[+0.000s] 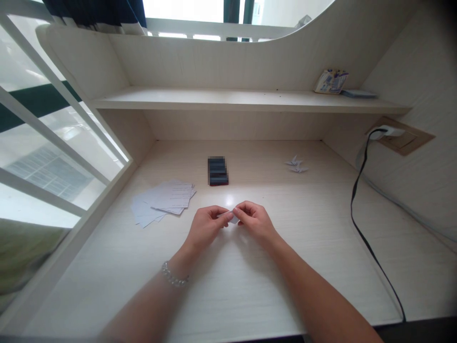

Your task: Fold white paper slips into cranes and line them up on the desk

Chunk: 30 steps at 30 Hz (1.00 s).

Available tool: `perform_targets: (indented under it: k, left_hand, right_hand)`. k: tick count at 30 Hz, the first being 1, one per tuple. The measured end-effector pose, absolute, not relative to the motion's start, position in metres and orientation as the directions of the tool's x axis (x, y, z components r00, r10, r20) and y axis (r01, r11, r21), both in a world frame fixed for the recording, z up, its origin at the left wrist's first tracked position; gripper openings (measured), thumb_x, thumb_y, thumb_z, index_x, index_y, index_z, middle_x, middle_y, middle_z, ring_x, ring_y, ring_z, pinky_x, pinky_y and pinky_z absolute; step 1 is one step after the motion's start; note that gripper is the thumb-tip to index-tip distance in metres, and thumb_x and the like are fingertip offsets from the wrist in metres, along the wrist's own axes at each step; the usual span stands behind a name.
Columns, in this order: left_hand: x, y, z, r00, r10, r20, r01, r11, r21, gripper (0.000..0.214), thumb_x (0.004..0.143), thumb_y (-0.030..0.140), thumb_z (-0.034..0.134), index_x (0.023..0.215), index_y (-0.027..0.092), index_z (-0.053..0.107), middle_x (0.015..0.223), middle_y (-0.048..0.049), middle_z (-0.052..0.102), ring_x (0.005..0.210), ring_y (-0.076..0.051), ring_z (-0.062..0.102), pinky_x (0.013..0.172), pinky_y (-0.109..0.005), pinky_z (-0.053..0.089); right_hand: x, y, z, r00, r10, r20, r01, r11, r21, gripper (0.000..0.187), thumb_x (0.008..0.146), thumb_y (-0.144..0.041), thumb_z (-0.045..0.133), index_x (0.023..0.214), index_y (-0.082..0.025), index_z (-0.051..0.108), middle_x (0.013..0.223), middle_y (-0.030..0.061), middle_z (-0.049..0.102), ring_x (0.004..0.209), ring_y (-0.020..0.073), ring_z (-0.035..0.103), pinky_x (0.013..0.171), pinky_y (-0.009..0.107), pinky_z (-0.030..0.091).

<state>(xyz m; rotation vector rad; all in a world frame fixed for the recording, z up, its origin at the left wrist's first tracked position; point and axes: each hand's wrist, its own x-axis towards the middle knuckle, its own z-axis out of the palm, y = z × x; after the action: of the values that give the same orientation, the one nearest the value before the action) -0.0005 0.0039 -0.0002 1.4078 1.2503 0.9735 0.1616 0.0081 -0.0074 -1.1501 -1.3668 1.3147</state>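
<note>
Currently, the left hand (209,223) and right hand (255,221) pinch one small paper (234,219), apparently mid-fold; folded shapes (297,169) lie rear right, loose sheets (166,197) unfolded

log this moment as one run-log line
left hand: pinching small white paper | right hand: pinching same paper | at left: overlapping paper sheets | at right: pointed origami figures

Home-like room (desk (307,228), shelf (214,96), blue curtain (100,13))
</note>
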Motion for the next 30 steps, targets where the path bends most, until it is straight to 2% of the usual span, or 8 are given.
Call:
perform_targets:
  k: [3, 5, 8, 13, 18, 20, 24, 30]
  left_hand:
    - [-0.001, 0.006, -0.003, 0.11, 0.991, -0.076, 0.084, 0.067, 0.994, 0.026, 0.069, 0.04, 0.067, 0.075, 0.015, 0.067, 0.064, -0.0046, 0.066, 0.06, -0.015, 0.059, 0.058, -0.025, 0.045]
    - [-0.002, 0.008, -0.004, 0.107, 0.992, -0.074, 0.079, 0.066, 0.995, 0.026, 0.068, 0.04, 0.068, 0.072, 0.014, 0.066, 0.063, -0.0042, 0.065, 0.06, -0.015, 0.058, 0.057, -0.025, 0.044]
    - [-0.002, 0.008, -0.004, 0.128, 0.99, -0.059, 0.14, 0.041, 0.989, 0.025, 0.066, 0.039, 0.069, 0.07, 0.014, 0.067, 0.063, -0.0041, 0.065, 0.059, -0.014, 0.057, 0.055, -0.024, 0.041]
    - [-0.003, 0.008, -0.002, 0.111, 0.988, -0.108, 0.038, 0.104, 0.994, 0.024, 0.069, 0.038, 0.067, 0.074, 0.014, 0.066, 0.065, -0.0037, 0.064, 0.061, -0.014, 0.057, 0.058, -0.024, 0.043]
    - [-0.006, 0.009, -0.001, 0.083, 0.996, -0.011, 0.204, -0.006, 0.979, 0.022, 0.07, 0.037, 0.065, 0.068, 0.015, 0.066, 0.063, -0.0033, 0.064, 0.062, -0.014, 0.056, 0.058, -0.024, 0.042]
    - [-0.005, 0.008, -0.002, 0.08, 0.997, 0.003, 0.207, -0.02, 0.978, 0.023, 0.071, 0.037, 0.064, 0.071, 0.014, 0.067, 0.065, -0.0037, 0.064, 0.063, -0.014, 0.057, 0.059, -0.024, 0.043]
    - [-0.001, 0.006, -0.006, 0.145, 0.986, -0.083, 0.04, 0.078, 0.996, 0.026, 0.07, 0.036, 0.067, 0.082, 0.013, 0.065, 0.072, -0.0057, 0.066, 0.063, -0.015, 0.059, 0.059, -0.025, 0.047]
    - [-0.001, 0.005, -0.009, 0.158, 0.985, -0.075, 0.097, 0.06, 0.993, 0.022, 0.07, 0.035, 0.067, 0.075, 0.013, 0.066, 0.068, -0.0057, 0.066, 0.061, -0.015, 0.059, 0.058, -0.026, 0.046]
  right_hand:
    - [0.163, 0.009, -0.008, -0.129, 0.991, -0.016, 0.007, -0.015, -1.0, 0.025, 0.076, -0.042, 0.059, 0.074, -0.018, 0.061, 0.07, 0.0016, 0.059, 0.066, 0.0149, 0.055, 0.058, 0.027, 0.046]
    - [0.164, 0.009, -0.006, -0.182, 0.982, -0.05, 0.007, -0.049, -0.999, 0.023, 0.076, -0.041, 0.059, 0.075, -0.018, 0.06, 0.07, 0.0014, 0.059, 0.066, 0.015, 0.055, 0.057, 0.026, 0.046]
    - [0.166, 0.008, -0.003, -0.262, 0.965, -0.033, 0.105, -0.005, -0.994, 0.02, 0.077, -0.038, 0.058, 0.075, -0.018, 0.061, 0.071, 0.0014, 0.059, 0.065, 0.0144, 0.053, 0.058, 0.026, 0.044]
    - [0.166, 0.007, -0.004, -0.168, 0.986, 0.011, 0.208, 0.046, -0.977, 0.021, 0.079, -0.037, 0.054, 0.074, -0.018, 0.061, 0.072, 0.0021, 0.061, 0.067, 0.0154, 0.054, 0.059, 0.027, 0.042]
    - [0.167, 0.006, 0.0, -0.292, 0.956, -0.006, 0.243, 0.068, -0.968, 0.018, 0.078, -0.033, 0.056, 0.074, -0.017, 0.063, 0.07, 0.0018, 0.061, 0.064, 0.0141, 0.053, 0.059, 0.026, 0.04]
    - [0.165, 0.005, 0.0, -0.271, 0.962, 0.021, 0.251, 0.092, -0.964, 0.017, 0.079, -0.032, 0.055, 0.074, -0.017, 0.064, 0.071, 0.0019, 0.061, 0.065, 0.0142, 0.053, 0.06, 0.026, 0.039]
    - [0.157, 0.007, -0.009, -0.131, 0.991, 0.007, 0.117, 0.022, -0.993, 0.021, 0.079, -0.036, 0.056, 0.076, -0.016, 0.062, 0.071, 0.0022, 0.06, 0.066, 0.0145, 0.053, 0.06, 0.026, 0.041]
    - [0.157, 0.008, -0.014, -0.198, 0.978, -0.058, -0.006, -0.06, -0.998, 0.023, 0.077, -0.039, 0.06, 0.082, -0.016, 0.061, 0.075, 0.0029, 0.061, 0.068, 0.0153, 0.055, 0.059, 0.026, 0.044]
